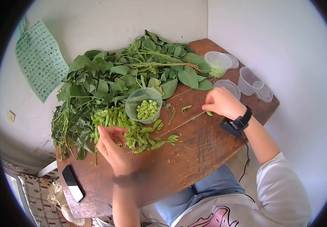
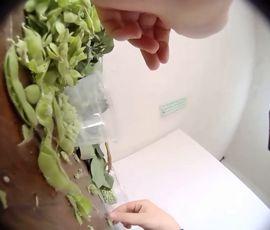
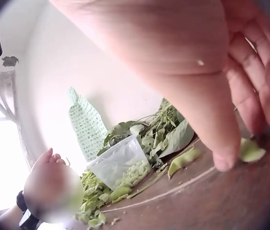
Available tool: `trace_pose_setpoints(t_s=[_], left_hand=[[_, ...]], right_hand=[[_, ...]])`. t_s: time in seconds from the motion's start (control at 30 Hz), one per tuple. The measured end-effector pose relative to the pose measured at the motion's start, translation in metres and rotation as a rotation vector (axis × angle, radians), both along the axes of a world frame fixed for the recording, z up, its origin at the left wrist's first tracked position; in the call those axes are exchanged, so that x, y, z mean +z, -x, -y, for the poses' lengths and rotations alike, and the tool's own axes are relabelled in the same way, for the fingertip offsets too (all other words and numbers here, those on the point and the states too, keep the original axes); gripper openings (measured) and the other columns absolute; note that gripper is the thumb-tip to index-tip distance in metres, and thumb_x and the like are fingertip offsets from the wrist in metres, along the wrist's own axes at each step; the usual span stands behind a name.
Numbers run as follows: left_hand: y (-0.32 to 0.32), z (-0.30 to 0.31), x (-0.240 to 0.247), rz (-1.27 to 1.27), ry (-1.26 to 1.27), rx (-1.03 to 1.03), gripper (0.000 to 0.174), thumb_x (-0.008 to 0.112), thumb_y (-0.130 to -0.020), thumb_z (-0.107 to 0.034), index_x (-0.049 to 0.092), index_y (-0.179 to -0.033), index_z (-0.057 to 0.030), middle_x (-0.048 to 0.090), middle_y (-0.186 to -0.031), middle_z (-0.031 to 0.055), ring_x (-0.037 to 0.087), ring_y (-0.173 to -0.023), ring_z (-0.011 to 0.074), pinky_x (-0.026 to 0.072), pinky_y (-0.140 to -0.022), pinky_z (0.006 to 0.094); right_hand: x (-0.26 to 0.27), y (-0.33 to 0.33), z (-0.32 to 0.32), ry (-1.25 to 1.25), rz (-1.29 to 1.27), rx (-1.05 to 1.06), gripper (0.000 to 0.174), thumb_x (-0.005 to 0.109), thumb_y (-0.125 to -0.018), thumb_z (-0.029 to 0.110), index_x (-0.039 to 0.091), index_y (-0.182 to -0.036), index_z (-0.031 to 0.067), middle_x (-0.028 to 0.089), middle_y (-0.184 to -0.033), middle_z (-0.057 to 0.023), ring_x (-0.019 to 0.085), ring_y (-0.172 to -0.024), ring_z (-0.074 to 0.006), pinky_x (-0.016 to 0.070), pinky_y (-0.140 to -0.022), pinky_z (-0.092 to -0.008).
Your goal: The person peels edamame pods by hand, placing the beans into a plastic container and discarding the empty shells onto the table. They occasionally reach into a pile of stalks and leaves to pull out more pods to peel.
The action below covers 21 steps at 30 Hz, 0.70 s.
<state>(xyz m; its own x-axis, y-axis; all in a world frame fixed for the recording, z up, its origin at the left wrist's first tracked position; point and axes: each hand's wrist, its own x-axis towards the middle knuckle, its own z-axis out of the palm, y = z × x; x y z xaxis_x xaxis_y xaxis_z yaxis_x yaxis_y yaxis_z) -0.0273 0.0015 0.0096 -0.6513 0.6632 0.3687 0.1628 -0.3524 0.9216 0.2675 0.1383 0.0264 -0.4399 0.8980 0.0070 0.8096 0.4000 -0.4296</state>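
Note:
My right hand (image 1: 224, 103) is low over the right side of the wooden table (image 1: 194, 132), fingers curled. It pinches a small green bean pod (image 1: 209, 113), which shows between thumb tip and fingertips in the right wrist view. My left hand (image 1: 112, 145) hovers with loosely bent fingers over the near left part of a heap of green pods (image 1: 112, 118); nothing shows in its grasp. Just beyond that heap, a clear plastic cup (image 1: 132, 99) holds shelled green beans (image 1: 147, 109). Another pod (image 1: 186, 108) lies between the cup and my right hand.
Leafy bean stalks (image 1: 106, 72) cover the table's back left. At the back right stand a lidded tub (image 1: 217, 60) with beans, an uncovered clear tub (image 1: 247, 83) and loose lids (image 1: 264, 93). A phone (image 1: 72, 183) lies near the left edge. Walls border the table behind and right.

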Motion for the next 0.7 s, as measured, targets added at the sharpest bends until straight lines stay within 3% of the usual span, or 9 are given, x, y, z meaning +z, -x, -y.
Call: trace_pose_setpoints(t_s=[0.1, 0.23, 0.3, 0.33, 0.37, 0.47, 0.5, 0.6, 0.7], left_hand=[[0.003, 0.002, 0.0, 0.034, 0.026, 0.0, 0.055, 0.038, -0.104, -0.042, 0.06, -0.074, -0.0016, 0.063, -0.064, 0.0074, 0.045, -0.05, 0.0079, 0.0329, -0.048, 0.0221], [0.001, 0.002, -0.001, -0.018, 0.067, -0.056, 0.052, 0.038, -0.104, -0.04, 0.06, -0.076, -0.0029, 0.063, -0.066, 0.0069, 0.045, -0.05, 0.0068, 0.0315, -0.046, 0.0213], [-0.007, 0.005, 0.006, -0.05, 0.109, -0.21, 0.036, 0.046, -0.102, -0.03, 0.063, -0.088, -0.0012, 0.066, -0.073, 0.0063, 0.045, -0.052, 0.0046, 0.0334, -0.047, 0.0201], [-0.011, 0.006, 0.01, -0.056, 0.145, -0.291, 0.029, 0.05, -0.101, -0.026, 0.063, -0.093, -0.0006, 0.067, -0.076, 0.0062, 0.045, -0.053, 0.0041, 0.0346, -0.048, 0.0194], [-0.012, 0.007, 0.009, -0.023, 0.19, -0.395, 0.02, 0.06, -0.095, -0.013, 0.064, -0.108, 0.0013, 0.07, -0.087, 0.0067, 0.05, -0.058, 0.0038, 0.0404, -0.052, 0.0186], [-0.019, 0.006, 0.004, -0.164, 0.249, -0.482, 0.031, 0.067, -0.089, -0.006, 0.062, -0.119, 0.0016, 0.07, -0.095, 0.0073, 0.056, -0.066, 0.0045, 0.0466, -0.058, 0.0193], [-0.018, 0.006, 0.004, -0.204, 0.315, -0.47, 0.041, 0.072, -0.085, -0.004, 0.06, -0.124, 0.0019, 0.07, -0.101, 0.0074, 0.059, -0.073, 0.0053, 0.0497, -0.062, 0.02], [-0.019, 0.006, 0.002, -0.207, 0.351, -0.387, 0.03, 0.075, -0.084, -0.008, 0.068, -0.111, 0.0042, 0.072, -0.089, 0.0062, 0.062, -0.072, 0.0063, 0.0496, -0.063, 0.0193], [-0.022, 0.009, 0.007, -0.181, 0.326, -0.313, 0.02, 0.075, -0.084, -0.009, 0.072, -0.1, 0.0027, 0.072, -0.083, 0.006, 0.063, -0.072, 0.0076, 0.0497, -0.064, 0.02]], right_hand=[[-0.009, -0.01, 0.008, -0.047, 0.041, 0.075, 0.025, 0.076, -0.074, 0.02, 0.069, -0.072, -0.0037, 0.069, -0.075, -0.0184, 0.069, -0.07, -0.0297, 0.0529, -0.064, -0.0345], [-0.002, -0.001, 0.011, -0.027, 0.013, 0.14, 0.022, 0.073, -0.075, 0.018, 0.069, -0.077, -0.0042, 0.069, -0.075, -0.0175, 0.069, -0.07, -0.0269, 0.0531, -0.065, -0.0333], [0.014, 0.016, 0.02, 0.083, -0.203, 0.141, 0.022, 0.072, -0.076, 0.016, 0.068, -0.083, -0.0047, 0.07, -0.075, -0.0161, 0.07, -0.071, -0.0229, 0.0532, -0.066, -0.0319], [0.019, 0.023, 0.023, 0.137, -0.245, 0.188, 0.021, 0.071, -0.079, 0.013, 0.067, -0.092, -0.0041, 0.072, -0.081, -0.0115, 0.069, -0.074, -0.0165, 0.0531, -0.067, -0.0289], [0.018, 0.033, 0.024, 0.208, -0.36, 0.249, 0.019, 0.071, -0.082, 0.01, 0.067, -0.094, -0.0035, 0.071, -0.084, -0.009, 0.068, -0.075, -0.0143, 0.0525, -0.067, -0.0272], [0.025, 0.069, 0.036, 0.364, -0.573, 0.394, 0.016, 0.067, -0.087, 0.004, 0.066, -0.102, -0.002, 0.069, -0.09, -0.0038, 0.063, -0.079, -0.0094, 0.0503, -0.07, -0.0232], [0.014, 0.082, 0.036, 0.286, -0.709, 0.476, 0.017, 0.065, -0.088, 0.012, 0.069, -0.097, -0.0015, 0.069, -0.079, -0.0093, 0.065, -0.072, -0.0126, 0.0507, -0.066, -0.0273], [0.01, 0.103, 0.035, 0.106, -0.751, 0.643, 0.017, 0.065, -0.09, 0.01, 0.069, -0.102, -0.0008, 0.069, -0.089, -0.0082, 0.063, -0.073, -0.0121, 0.0494, -0.065, -0.0267], [0.01, 0.103, 0.04, 0.139, -0.731, 0.602, 0.018, 0.067, -0.089, 0.007, 0.07, -0.105, -0.0002, 0.07, -0.093, -0.0085, 0.065, -0.078, -0.0121, 0.0512, -0.069, -0.0242]])
